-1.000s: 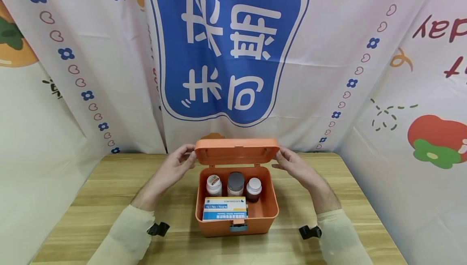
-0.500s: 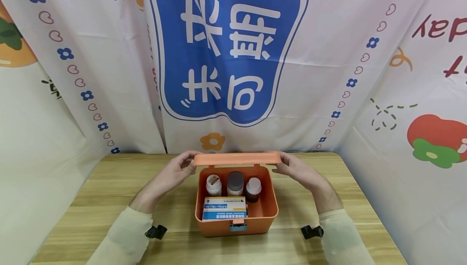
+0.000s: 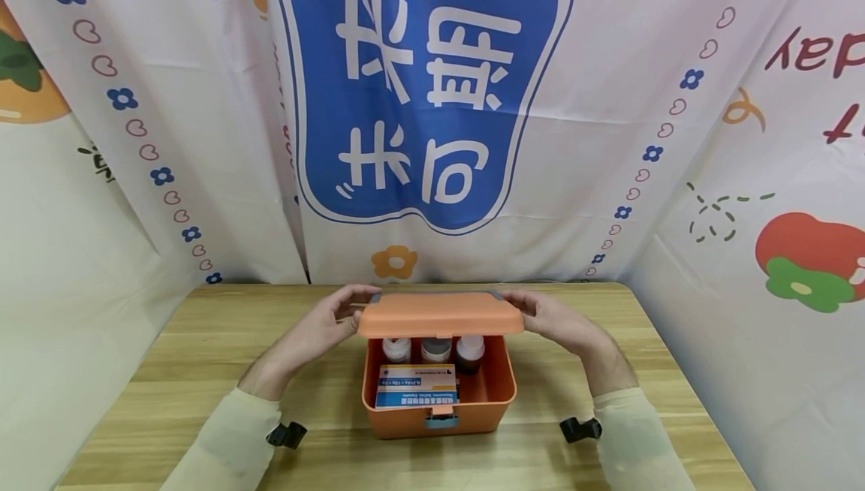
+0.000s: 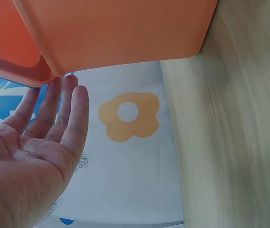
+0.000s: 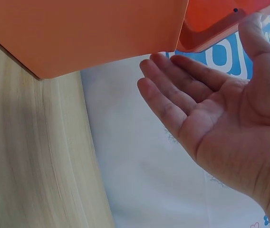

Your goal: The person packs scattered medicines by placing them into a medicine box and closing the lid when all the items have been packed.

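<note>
An orange plastic storage box (image 3: 446,421) with a blue-grey front latch (image 3: 441,422) stands on the table, its hinged lid (image 3: 441,315) tilted partway down over the back. Inside are three bottles: a white one (image 3: 396,350), a grey-capped one (image 3: 435,350) and a white-capped dark one (image 3: 469,354). In front of them lies a white, blue and yellow medicine box (image 3: 416,386). My left hand (image 3: 336,320) is at the lid's left end, fairly straight fingers (image 4: 73,123) reaching toward the hinge corner. My right hand (image 3: 550,320) mirrors it at the right end, its thumb (image 5: 256,35) near the lid's rim.
The wooden table (image 3: 324,431) extends on both sides of the box. Behind it hangs a white printed curtain (image 3: 574,176) with a large blue panel, and similar cloth covers both sides. A black wrist strap mount (image 3: 287,435) sits on each sleeve.
Both hands have brought the lid forward and down from nearly upright, so it now covers the box's rear and the bottle caps' tops. The box itself stayed in place.
</note>
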A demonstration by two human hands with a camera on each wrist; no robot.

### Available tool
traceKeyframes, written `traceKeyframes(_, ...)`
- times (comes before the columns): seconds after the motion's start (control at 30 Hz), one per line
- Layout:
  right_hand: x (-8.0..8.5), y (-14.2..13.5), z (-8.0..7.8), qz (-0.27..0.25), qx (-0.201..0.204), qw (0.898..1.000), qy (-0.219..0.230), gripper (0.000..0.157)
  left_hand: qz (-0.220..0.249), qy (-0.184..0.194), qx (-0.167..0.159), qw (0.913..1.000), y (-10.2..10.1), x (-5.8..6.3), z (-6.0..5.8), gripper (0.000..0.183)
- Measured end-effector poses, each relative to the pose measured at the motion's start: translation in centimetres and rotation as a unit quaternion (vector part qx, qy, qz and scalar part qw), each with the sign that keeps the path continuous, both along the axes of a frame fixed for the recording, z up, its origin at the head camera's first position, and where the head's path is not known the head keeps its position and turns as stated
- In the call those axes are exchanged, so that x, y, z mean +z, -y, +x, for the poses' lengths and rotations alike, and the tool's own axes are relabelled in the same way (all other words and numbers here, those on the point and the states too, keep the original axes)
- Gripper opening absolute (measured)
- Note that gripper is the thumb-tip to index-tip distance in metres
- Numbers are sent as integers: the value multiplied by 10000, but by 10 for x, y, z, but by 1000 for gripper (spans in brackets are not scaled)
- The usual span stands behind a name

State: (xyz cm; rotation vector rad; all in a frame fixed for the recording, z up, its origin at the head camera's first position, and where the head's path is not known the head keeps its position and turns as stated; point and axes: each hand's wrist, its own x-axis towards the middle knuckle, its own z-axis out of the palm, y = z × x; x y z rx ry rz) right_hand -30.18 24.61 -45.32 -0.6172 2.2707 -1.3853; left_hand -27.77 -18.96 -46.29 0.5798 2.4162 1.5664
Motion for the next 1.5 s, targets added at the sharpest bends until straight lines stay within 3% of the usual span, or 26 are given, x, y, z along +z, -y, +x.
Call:
traceKeyframes(0.4,-5,-3,1,-350,604,9973,247,63,236,39,-273,9993,2,-9,4,60)
traceKeyframes(0.63,-8,-3,0,-485,962,9941,148,71,217,-90,-461,9987,4,-17,4,69)
traceKeyframes(1.5,-22,-4,-3,-848,1298,9877,220,90,-31,-124,-430,9990,5,-24,4,73)
